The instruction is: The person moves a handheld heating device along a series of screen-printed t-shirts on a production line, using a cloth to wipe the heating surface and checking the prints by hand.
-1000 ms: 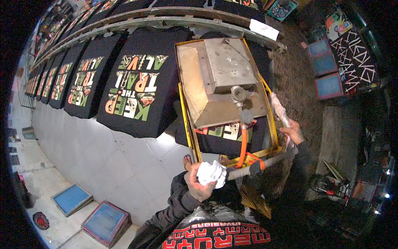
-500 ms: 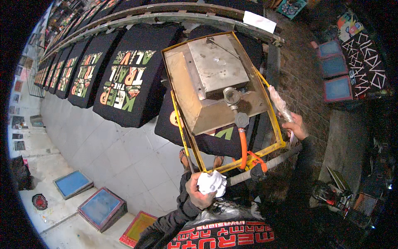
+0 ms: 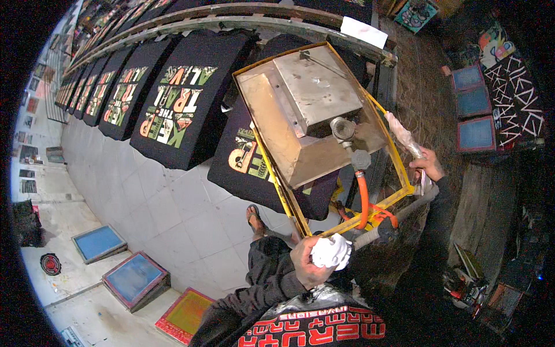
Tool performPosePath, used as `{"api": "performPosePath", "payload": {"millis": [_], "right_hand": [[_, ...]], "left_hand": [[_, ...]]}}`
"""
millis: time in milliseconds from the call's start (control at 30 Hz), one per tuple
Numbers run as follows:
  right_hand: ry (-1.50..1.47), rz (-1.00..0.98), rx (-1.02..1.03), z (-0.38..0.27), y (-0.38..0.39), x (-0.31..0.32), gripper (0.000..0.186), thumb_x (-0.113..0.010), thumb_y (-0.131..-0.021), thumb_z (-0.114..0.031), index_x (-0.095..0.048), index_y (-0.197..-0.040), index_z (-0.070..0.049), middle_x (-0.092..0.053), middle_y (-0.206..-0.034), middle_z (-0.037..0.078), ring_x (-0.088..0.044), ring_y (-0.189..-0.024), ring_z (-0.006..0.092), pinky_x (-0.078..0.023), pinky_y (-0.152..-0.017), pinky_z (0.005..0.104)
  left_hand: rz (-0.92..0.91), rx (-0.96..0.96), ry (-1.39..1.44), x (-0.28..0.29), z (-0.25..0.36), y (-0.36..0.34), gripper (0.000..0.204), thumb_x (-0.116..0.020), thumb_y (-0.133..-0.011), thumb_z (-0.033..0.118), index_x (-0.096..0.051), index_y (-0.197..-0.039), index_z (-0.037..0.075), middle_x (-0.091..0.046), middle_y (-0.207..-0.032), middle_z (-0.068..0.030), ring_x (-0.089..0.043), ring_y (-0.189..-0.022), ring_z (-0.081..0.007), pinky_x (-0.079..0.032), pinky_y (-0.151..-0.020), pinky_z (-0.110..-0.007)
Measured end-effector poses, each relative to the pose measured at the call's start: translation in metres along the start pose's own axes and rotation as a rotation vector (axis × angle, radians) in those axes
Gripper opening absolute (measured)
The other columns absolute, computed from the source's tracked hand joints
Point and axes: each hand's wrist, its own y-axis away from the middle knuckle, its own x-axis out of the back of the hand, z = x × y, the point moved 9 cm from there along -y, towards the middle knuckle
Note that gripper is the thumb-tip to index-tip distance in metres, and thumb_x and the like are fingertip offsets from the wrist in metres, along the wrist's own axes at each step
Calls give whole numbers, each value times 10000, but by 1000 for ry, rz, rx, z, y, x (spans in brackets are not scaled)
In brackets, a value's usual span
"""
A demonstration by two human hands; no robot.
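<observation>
Both my hands hold a boxy metal gas heater (image 3: 318, 87) in a yellow frame (image 3: 267, 156), over black printed T-shirts. My left hand (image 3: 305, 265) is closed around a bunched white cloth (image 3: 331, 253) at the frame's near corner; the cloth hides what lies inside it. At the right side, my right hand (image 3: 429, 165) is wrapped round a handle (image 3: 403, 134) covered in clear plastic. An orange hose (image 3: 362, 199) runs down from the heater's round fitting toward a thick grey pipe. Beneath the heater, one black T-shirt (image 3: 222, 168) is partly covered.
More black T-shirts (image 3: 182, 98) lie on slanted boards in a row to the left, beside a long rail (image 3: 231, 23). Blue framed screens (image 3: 136, 280) stand along the left ledge; others (image 3: 475, 134) lean at the right. My foot (image 3: 254, 218) is on the tiled floor.
The heater and both hands have shifted to the right in view. More of the print on the T-shirt beneath shows at its left. Both grips stay the same.
</observation>
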Motion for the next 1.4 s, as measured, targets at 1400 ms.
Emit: {"api": "performPosePath", "payload": {"millis": [1400], "right_hand": [[-8, -9, 58, 38, -46, 19, 585, -698, -697, -89, -518, -1248, -15, -487, -663, -26, -555, -529, 120, -441, -490, 259]], "left_hand": [[146, -303, -247, -2, -30, 6, 274, -741, -614, 297, -700, -735, 54, -598, -629, -84, -544, -475, -241, -387, -421, -339]]}}
